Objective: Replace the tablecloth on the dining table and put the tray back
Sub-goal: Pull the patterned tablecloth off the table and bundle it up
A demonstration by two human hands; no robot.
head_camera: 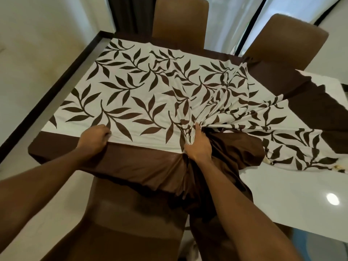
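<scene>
Gripping with the left hand (96, 137), fingers curled tight into the tablecloth (131, 87) at the near edge, right on the seam between leaf print and plain brown border. Bunching with the right hand (197, 142) a little further along that edge, thumb up, a thick fan of folds gathered under the palm and pinched hard.

Flat and smooth over the left half of the worktop (282, 189). Rumpled and gathered inward over the right half, bare glossy white showing at the near-right corner and in a sliver at the far right. Brown border draped off the near edge, down onto the seat of the near chair (131, 219) tucked below.

Soft, light, limp stuff by the look of it: no stiffness, pleating at any pinch, probably quick to slide on that slick top. Best taken at the border or the corners, hands well apart, to draw it taut rather than hauling on a mid-cloth wad. Some risk of skewing if tugged from one side only.

No tray in sight.

Beyond the far edge, a far chair (180, 19) and a corner chair (288, 40), both brown. Behind them, sheer curtains (237, 17) and a dark drape (130, 12).
</scene>
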